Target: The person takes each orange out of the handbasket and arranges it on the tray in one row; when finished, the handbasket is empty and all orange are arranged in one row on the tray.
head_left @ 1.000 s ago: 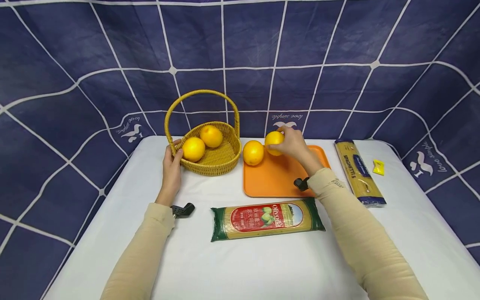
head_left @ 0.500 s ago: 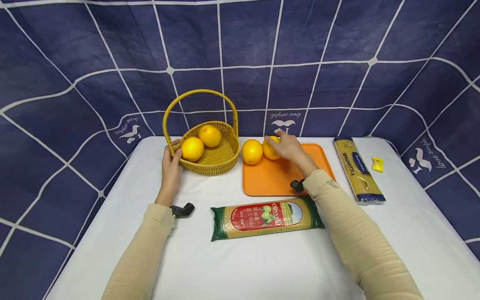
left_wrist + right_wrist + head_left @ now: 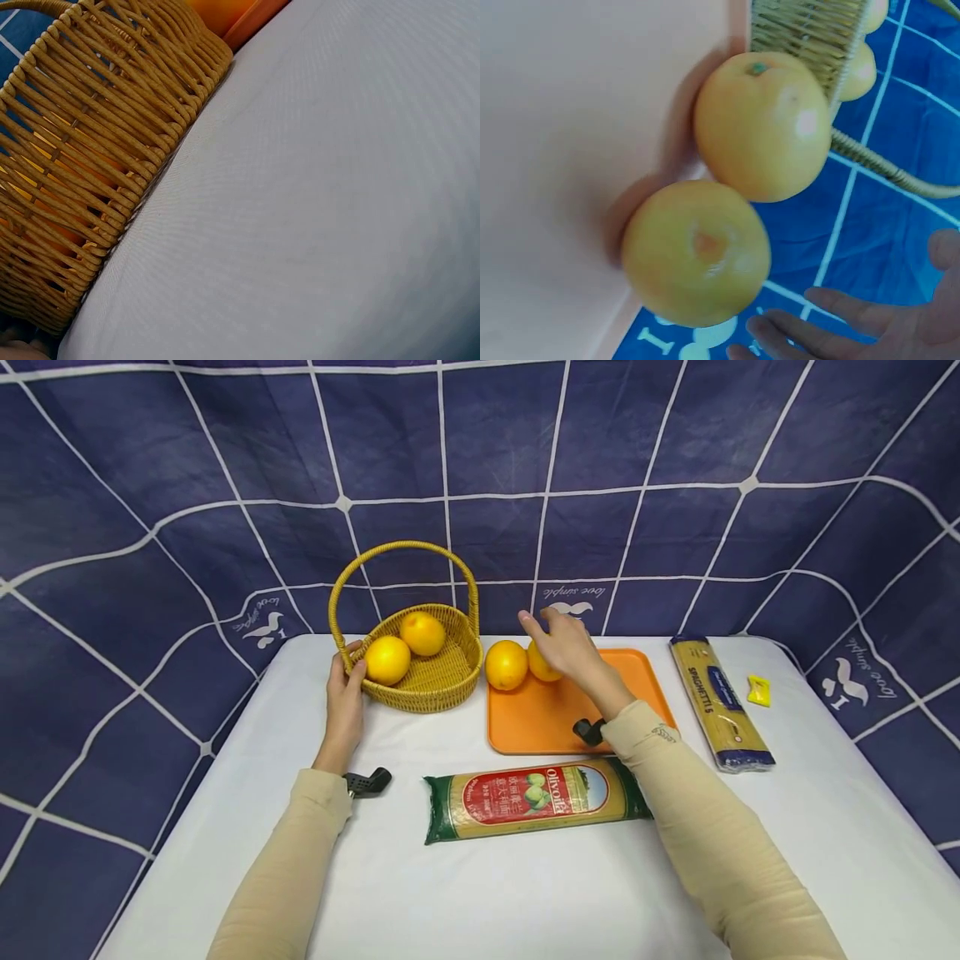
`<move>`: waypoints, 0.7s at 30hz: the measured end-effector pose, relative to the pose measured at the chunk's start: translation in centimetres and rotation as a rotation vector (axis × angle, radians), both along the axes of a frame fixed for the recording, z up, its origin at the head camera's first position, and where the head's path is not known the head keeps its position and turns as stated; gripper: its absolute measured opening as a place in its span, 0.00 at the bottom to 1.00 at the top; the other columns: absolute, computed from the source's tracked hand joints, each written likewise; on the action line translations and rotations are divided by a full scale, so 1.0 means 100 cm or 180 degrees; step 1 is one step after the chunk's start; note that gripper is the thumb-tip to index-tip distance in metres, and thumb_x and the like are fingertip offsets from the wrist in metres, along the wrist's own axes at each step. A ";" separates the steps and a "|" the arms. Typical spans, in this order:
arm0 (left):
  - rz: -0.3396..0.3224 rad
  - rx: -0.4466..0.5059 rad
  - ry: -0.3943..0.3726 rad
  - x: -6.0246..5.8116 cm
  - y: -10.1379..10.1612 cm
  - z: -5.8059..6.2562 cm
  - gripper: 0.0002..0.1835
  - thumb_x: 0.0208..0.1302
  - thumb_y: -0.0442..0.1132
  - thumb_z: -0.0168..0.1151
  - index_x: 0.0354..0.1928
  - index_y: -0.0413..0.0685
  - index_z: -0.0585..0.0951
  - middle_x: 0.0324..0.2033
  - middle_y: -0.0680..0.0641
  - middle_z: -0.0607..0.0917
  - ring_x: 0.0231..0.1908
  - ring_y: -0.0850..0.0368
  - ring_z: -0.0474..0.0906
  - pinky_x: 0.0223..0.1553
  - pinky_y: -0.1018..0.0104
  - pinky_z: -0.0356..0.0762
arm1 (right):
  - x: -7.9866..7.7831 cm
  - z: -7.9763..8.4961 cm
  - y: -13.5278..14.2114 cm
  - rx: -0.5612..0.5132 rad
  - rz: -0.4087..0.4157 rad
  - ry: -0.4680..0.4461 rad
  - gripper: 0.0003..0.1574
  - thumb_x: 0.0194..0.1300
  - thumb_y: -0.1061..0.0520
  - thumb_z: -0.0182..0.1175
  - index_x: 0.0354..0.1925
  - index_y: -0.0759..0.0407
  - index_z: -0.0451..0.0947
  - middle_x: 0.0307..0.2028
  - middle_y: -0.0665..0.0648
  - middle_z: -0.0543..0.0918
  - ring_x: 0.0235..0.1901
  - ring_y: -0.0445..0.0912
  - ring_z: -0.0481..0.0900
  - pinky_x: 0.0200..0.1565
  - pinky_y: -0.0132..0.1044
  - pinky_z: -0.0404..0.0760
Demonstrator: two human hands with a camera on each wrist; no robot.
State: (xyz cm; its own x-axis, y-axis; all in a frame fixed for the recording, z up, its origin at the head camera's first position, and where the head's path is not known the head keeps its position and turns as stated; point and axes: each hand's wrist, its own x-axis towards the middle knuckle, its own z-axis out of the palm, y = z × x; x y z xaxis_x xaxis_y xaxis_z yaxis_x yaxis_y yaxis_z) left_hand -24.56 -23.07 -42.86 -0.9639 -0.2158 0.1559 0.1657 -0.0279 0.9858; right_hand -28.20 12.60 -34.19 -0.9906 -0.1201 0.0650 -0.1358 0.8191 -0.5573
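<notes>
My left hand (image 3: pixel 345 702) grips the left side of a woven basket (image 3: pixel 431 692), thumb over its rim. Inside lie two oranges, one nearer (image 3: pixel 387 660) and one farther back (image 3: pixel 422 633). In the left wrist view the basket's woven wall (image 3: pixel 112 127) fills the upper left, with only a bit of the hand at the bottom corner. My right hand (image 3: pixel 567 647), fingers spread, hovers over the right orange (image 3: pixel 542 665) on an orange tray (image 3: pixel 536 727). Left of that sits another orange (image 3: pixel 506 665). The right wrist view shows this hand (image 3: pixel 885 322) apart from both oranges.
In front of the tray lies a green-ended spaghetti pack (image 3: pixel 536 800). A second, blue-ended spaghetti pack (image 3: pixel 716 702) rests to the tray's right, with a small yellow packet (image 3: pixel 758 691) beyond it. Blue checked cloth (image 3: pixel 495 460) hangs behind the white table (image 3: pixel 465 902).
My right hand has lowered its orange onto the tray beside the other one, let go and spread its fingers above it. The left hand has stayed at the basket.
</notes>
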 end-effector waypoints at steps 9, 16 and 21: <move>0.0010 -0.0092 -0.0028 0.001 0.000 -0.001 0.25 0.84 0.37 0.47 0.77 0.41 0.65 0.79 0.44 0.64 0.78 0.54 0.60 0.81 0.60 0.56 | 0.013 0.011 -0.013 0.0086 0.0076 0.0052 0.53 0.79 0.23 0.38 0.75 0.63 0.68 0.70 0.67 0.76 0.71 0.64 0.71 0.74 0.60 0.68; 0.0032 -0.0165 -0.0017 0.000 0.000 -0.001 0.25 0.84 0.38 0.46 0.78 0.43 0.64 0.78 0.43 0.66 0.77 0.52 0.61 0.81 0.58 0.57 | 0.018 0.020 -0.030 -0.0066 0.0238 0.0073 0.49 0.79 0.25 0.41 0.74 0.61 0.70 0.67 0.65 0.79 0.70 0.62 0.73 0.74 0.58 0.69; 0.0044 -0.0103 0.0001 -0.002 0.002 -0.002 0.25 0.84 0.38 0.46 0.78 0.43 0.64 0.78 0.43 0.65 0.78 0.52 0.60 0.81 0.59 0.56 | 0.015 0.020 -0.045 -0.0141 0.0421 0.0029 0.47 0.80 0.27 0.43 0.73 0.62 0.71 0.69 0.64 0.78 0.72 0.61 0.71 0.73 0.56 0.70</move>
